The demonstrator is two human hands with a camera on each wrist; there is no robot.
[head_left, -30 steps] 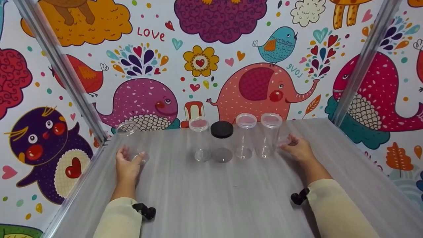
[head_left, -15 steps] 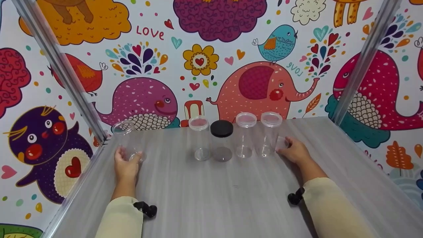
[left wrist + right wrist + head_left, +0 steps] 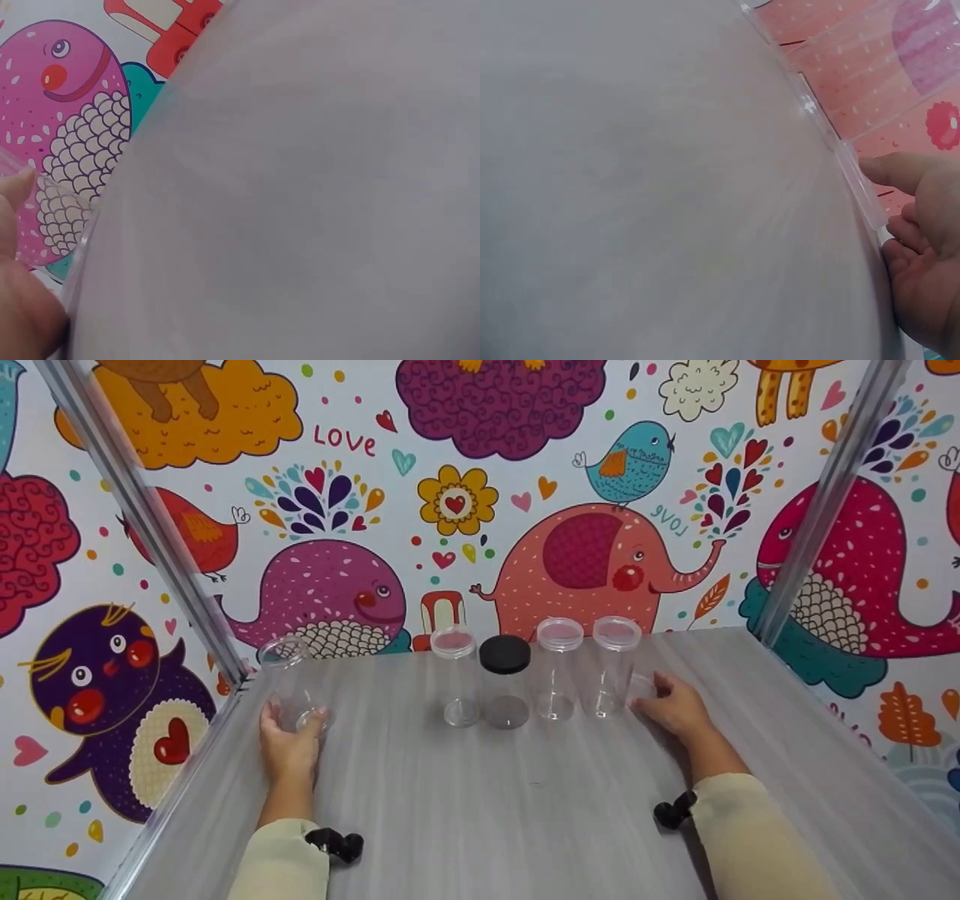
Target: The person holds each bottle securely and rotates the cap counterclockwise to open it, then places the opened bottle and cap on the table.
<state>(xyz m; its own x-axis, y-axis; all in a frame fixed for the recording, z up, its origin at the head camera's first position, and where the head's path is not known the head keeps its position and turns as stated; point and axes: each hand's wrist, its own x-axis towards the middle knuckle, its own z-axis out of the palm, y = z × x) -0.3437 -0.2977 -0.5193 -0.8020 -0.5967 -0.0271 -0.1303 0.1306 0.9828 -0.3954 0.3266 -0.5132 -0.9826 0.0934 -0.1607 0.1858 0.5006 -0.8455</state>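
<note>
My left hand (image 3: 291, 742) grips a clear plastic jar (image 3: 311, 682) low down on the left, thumb on one side and fingers on the other. The jar's top shows no coloured cap. On the right, my right hand (image 3: 675, 706) pinches a small clear lid (image 3: 642, 686) close beside the rightmost clear jar (image 3: 615, 675). In the right wrist view the thumb lies against the clear lid (image 3: 862, 187), low at the table. The left wrist view shows part of my left hand (image 3: 26, 307) at the jar's see-through wall.
In a row along the back stand a clear jar (image 3: 454, 682), a jar with a black lid (image 3: 505, 654) and another clear jar (image 3: 559, 675). The grey table (image 3: 480, 810) ends at a patterned wall (image 3: 465, 435), with metal posts (image 3: 150, 525) at both corners.
The clear lid has changed its tilt slightly in my right hand, which has shifted a little. My left hand stays around its jar, with only slight movement. The row of jars stands as before.
</note>
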